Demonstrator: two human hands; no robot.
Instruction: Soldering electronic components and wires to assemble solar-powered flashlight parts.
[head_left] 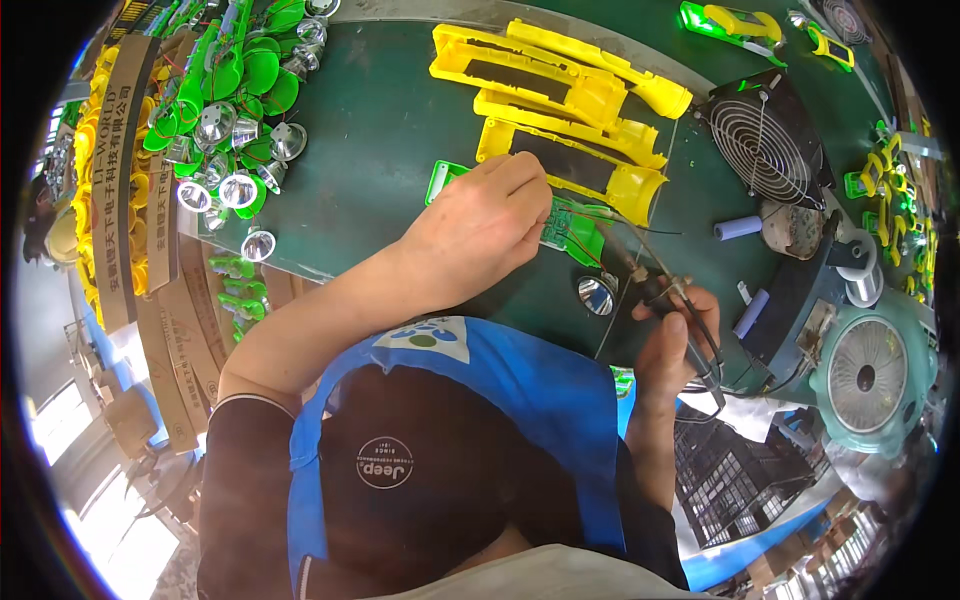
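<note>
The left hand [478,232] pinches its fingertips narrowly down on a small green circuit board [572,232], which lies on the green worktop [380,120] right under and at 3 o'clock of that grip. Thin red and black wires [590,250] run off the board toward 5 o'clock. The right hand [672,345] is closed around a black soldering iron [655,285]; its tip points toward 10 o'clock and ends just beside the board's right edge.

Between the two hands, at 6 o'clock of the board, one shiny silver reflector cup [596,294] stands on the worktop. At 12 o'clock of the board lie three yellow plastic shells [560,100], stacked close and overlapping. At 9 to 10 o'clock, well apart, sits a heap of green parts and silver reflectors [235,110], too many to count. At 2 o'clock stands one black fan [765,135], with one blue cylinder [738,228] near it; one teal fan [868,375] stands at 4 o'clock.
</note>
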